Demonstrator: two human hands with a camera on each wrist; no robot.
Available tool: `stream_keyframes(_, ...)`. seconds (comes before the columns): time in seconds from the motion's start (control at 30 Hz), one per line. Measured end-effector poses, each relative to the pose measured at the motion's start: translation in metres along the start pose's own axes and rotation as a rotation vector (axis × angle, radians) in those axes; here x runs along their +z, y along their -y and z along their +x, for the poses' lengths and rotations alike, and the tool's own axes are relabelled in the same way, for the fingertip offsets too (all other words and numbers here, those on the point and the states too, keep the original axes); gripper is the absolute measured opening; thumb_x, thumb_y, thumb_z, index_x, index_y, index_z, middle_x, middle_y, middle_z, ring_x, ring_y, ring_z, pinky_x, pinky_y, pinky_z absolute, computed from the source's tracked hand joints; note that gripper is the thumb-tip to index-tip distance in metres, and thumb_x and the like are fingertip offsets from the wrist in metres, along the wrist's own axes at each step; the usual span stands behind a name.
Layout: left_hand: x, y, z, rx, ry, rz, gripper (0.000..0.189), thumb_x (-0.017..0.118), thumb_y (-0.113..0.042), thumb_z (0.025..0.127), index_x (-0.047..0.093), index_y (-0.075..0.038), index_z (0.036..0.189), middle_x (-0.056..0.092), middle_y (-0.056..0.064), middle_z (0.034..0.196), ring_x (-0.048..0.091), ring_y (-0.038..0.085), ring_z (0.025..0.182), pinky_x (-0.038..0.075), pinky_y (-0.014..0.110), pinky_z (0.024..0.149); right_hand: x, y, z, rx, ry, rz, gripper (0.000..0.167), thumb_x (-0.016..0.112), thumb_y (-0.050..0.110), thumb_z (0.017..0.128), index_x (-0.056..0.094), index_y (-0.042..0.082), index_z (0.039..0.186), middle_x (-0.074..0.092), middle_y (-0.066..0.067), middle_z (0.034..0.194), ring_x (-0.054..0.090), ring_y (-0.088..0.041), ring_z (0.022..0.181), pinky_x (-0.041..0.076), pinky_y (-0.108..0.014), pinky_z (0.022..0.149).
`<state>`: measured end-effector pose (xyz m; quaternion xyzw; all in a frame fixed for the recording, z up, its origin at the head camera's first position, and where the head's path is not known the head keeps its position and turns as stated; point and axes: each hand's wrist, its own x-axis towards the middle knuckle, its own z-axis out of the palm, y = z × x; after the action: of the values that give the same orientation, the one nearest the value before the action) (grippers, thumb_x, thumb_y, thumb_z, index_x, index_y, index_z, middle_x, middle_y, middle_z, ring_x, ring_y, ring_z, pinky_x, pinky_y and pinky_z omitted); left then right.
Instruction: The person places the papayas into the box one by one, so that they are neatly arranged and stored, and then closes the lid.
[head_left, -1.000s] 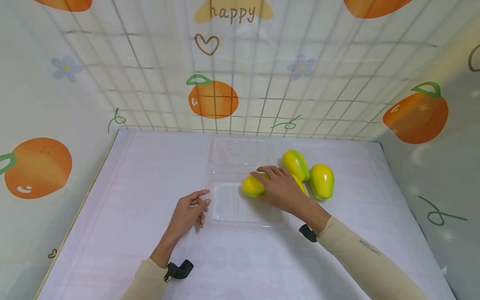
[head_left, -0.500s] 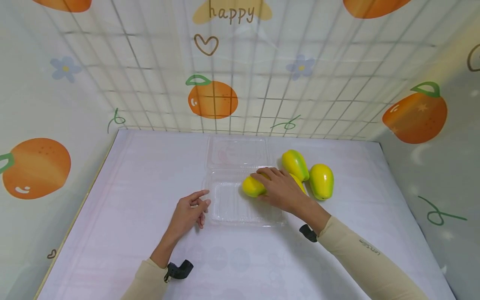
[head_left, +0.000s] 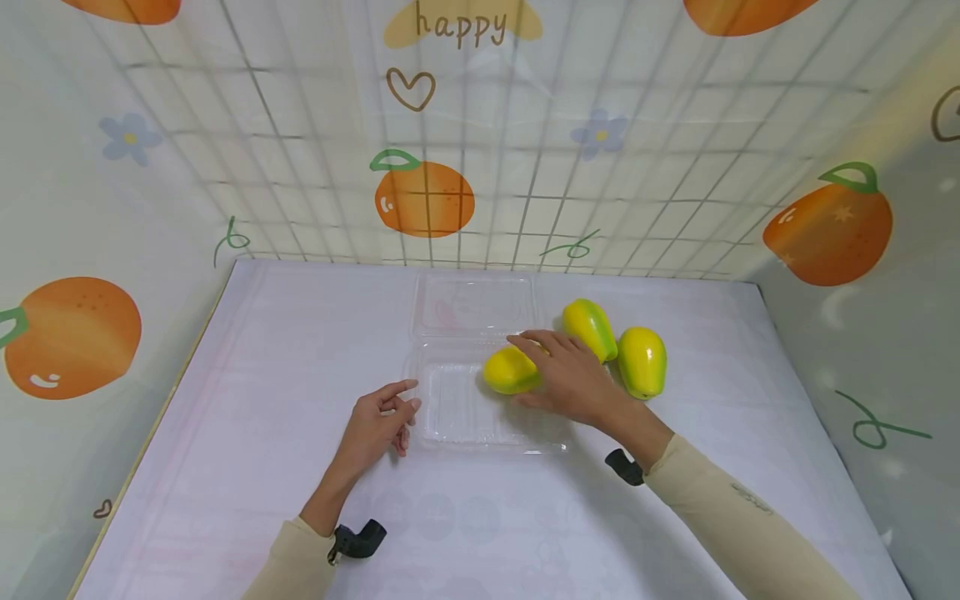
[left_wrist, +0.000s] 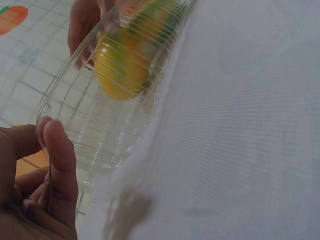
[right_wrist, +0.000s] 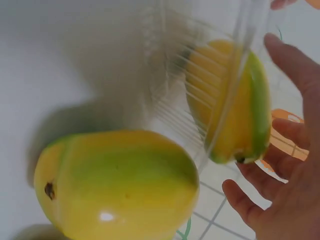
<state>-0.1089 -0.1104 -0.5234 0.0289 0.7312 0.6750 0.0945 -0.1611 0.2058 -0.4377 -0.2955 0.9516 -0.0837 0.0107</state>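
Note:
In the head view a clear plastic clamshell box [head_left: 457, 408] lies on the table, its lid folded back. A yellow-green papaya [head_left: 512, 369] sits in the right part of its tray. My left hand [head_left: 381, 427] is at the box's left side; the left wrist view has thumb and finger pinching the rim. My right hand [head_left: 573, 379] hovers over the box's right edge, fingers spread and apart from the boxed papaya [right_wrist: 227, 100] in the right wrist view. Another papaya [right_wrist: 117, 185] lies outside the box wall there; my right hand hides that area in the head view.
Two more papayas, one at the back [head_left: 589, 329] and one further right [head_left: 642, 362], rest on the white table [head_left: 300, 333] beyond my right hand. The raised lid [head_left: 476, 304] lies toward the back wall, a curtain with printed oranges.
My right hand has let go of the papaya in the box and shifted slightly right, its fingers opening. More of that papaya shows. The left hand has stayed in place.

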Motion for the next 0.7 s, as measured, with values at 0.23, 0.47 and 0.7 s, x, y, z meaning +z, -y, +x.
stream_keyframes(0.23,0.0,0.001,0.0,0.01,-0.002,0.008,0.043,0.069,-0.02,0.098,0.06,-0.002,0.137,0.064,0.021,0.08,0.058,0.019,0.048,0.056,0.033,0.045,-0.015,-0.007,-0.005,0.074,0.007,0.075,0.095,0.074,0.064,0.083,0.036,0.017,0.156,0.044,-0.011,0.151,0.044,-0.038,0.135,0.033,-0.063,0.111)
stream_keyframes(0.47,0.0,0.0,-0.001,0.009,-0.001,0.005,0.043,0.069,-0.019,0.099,0.06,-0.002,0.137,0.064,0.024,0.081,0.058,0.019,0.048,0.056,0.033,0.045,-0.033,-0.014,-0.013,0.158,-0.038,0.15,0.096,0.077,0.059,0.083,0.034,0.016,0.157,0.042,-0.016,0.152,0.039,-0.041,0.138,0.029,-0.064,0.113)
stream_keyframes(0.7,-0.001,0.0,0.0,0.013,0.008,0.005,0.043,0.069,-0.019,0.099,0.06,-0.001,0.137,0.063,0.025,0.081,0.058,0.019,0.048,0.056,0.033,0.045,-0.044,-0.028,-0.024,0.25,-0.093,0.186,0.093,0.073,0.062,0.085,0.035,0.014,0.156,0.041,-0.017,0.153,0.039,-0.041,0.136,0.032,-0.065,0.109)
